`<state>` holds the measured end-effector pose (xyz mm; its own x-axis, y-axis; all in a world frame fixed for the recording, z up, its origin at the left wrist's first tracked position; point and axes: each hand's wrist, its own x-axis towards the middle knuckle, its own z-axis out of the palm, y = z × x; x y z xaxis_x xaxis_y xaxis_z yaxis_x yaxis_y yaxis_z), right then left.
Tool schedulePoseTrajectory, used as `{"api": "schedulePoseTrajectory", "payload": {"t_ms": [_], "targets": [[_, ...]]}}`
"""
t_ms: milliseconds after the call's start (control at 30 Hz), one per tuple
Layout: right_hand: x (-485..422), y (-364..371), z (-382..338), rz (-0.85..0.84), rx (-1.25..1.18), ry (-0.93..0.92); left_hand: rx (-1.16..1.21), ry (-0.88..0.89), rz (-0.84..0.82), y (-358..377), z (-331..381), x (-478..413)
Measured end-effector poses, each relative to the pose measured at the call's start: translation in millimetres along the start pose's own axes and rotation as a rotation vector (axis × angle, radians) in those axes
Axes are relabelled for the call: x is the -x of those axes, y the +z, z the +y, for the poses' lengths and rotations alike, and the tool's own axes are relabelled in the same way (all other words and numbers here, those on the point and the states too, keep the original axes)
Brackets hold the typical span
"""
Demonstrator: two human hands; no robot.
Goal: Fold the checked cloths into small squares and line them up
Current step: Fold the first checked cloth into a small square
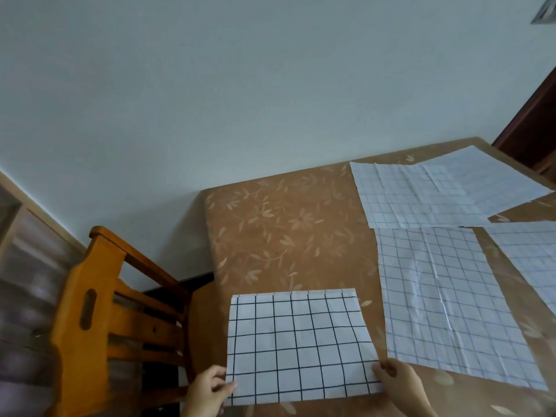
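Observation:
A white cloth with a black check (296, 346) lies folded to a rectangle at the near left of the table. My left hand (207, 389) pinches its near left corner. My right hand (397, 383) pinches its near right corner. To the right lies a larger checked cloth (451, 299), spread flat and creased down its middle. Behind it another checked cloth (436, 191) lies spread at the far edge. A further checked cloth (529, 254) shows at the right edge of the view.
The table carries a brown covering with a pale leaf print (285, 233). A wooden chair (117, 314) stands close against the table's left side. A pale wall (240, 85) rises behind, and a dark door frame (532, 121) stands at the far right.

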<state>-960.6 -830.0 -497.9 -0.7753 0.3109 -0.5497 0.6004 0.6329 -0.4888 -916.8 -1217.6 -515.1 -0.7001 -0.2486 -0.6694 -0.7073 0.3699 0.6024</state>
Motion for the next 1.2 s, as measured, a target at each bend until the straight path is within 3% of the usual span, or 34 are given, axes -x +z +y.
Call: {"api": "schedulePoseTrajectory", "payload": {"t_ms": [233, 633, 1200], "targets": [[-5.8, 0.9, 5.0, -0.014, 0.090, -0.008, -0.101, 0.044, 0.070, 2.4, 1.3, -4.0], [-5.2, 8.5, 6.4, 0.041, 0.042, 0.013, -0.267, 0.104, 0.069, -4.3, -0.6, -1.2], [-3.9, 12.1, 3.3, 0.108, 0.017, 0.014, -0.191, 0.120, 0.127, -0.3, 3.3, -4.3]]}}
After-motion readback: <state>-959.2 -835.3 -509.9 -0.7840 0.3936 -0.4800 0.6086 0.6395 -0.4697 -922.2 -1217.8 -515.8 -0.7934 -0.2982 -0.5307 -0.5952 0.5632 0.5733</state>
